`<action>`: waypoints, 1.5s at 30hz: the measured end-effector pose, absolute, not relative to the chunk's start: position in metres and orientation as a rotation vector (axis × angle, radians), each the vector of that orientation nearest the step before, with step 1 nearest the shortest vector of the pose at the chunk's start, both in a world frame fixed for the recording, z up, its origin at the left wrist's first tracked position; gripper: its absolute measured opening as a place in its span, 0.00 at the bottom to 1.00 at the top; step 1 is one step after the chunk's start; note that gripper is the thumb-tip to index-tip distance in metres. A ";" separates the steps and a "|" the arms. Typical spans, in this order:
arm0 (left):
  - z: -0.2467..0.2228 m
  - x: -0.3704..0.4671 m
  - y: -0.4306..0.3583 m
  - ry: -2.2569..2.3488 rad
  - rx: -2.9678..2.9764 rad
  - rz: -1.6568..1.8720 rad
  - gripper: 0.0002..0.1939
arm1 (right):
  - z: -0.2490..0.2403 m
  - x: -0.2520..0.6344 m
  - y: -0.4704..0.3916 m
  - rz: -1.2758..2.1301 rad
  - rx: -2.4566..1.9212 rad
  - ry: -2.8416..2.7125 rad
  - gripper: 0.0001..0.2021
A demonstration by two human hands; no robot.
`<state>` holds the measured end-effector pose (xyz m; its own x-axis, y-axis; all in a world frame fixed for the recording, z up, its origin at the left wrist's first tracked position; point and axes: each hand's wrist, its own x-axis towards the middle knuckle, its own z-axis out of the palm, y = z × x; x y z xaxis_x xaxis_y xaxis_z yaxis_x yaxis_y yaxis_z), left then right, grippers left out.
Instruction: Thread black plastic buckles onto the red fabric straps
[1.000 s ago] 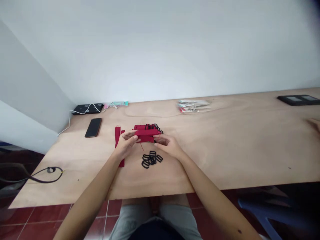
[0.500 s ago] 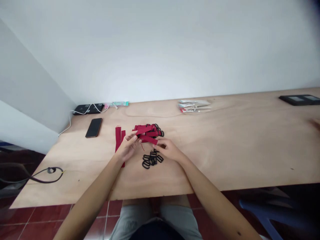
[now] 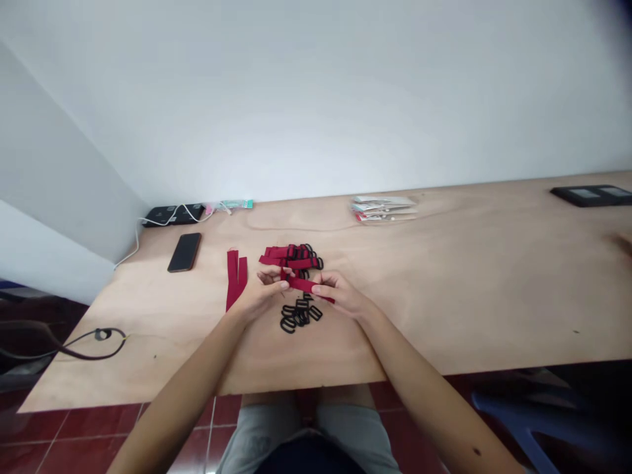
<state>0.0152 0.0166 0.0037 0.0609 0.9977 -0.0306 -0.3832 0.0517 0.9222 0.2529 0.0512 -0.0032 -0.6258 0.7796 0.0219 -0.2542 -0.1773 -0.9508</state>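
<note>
A short red strap (image 3: 302,284) is stretched between my two hands. My left hand (image 3: 264,289) pinches its left part, and my right hand (image 3: 340,294) grips it near the right end, which sticks out past the fingers. Just beyond the hands lies a pile of red straps with black rings and hooks (image 3: 291,253). Below the held strap, loose black hooks and sliders (image 3: 299,315) are heaped on the wooden table (image 3: 444,283). Long red straps (image 3: 236,280) lie left of my left hand, which partly covers their near side.
A phone (image 3: 184,252) and a black box with a white cable (image 3: 172,215) are at the back left. Plastic packets (image 3: 384,209) lie near the wall. A black device (image 3: 590,195) sits far right. A black cable (image 3: 93,355) loops over the left edge.
My hands have drawn the held strap nearer and slightly right, off the pile. It now reaches past my right fingers, and the pile behind shows more fully.
</note>
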 end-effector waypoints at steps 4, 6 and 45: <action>0.007 0.005 0.018 0.943 0.874 1.328 0.23 | 0.001 0.264 0.051 2.005 -0.631 -1.277 0.21; 0.007 0.003 0.018 0.950 0.922 1.304 0.24 | 0.001 0.267 0.050 2.035 -0.638 -1.282 0.22; 0.012 0.009 0.016 0.900 1.807 0.796 0.12 | 0.004 0.259 0.052 1.962 -0.670 -1.101 0.17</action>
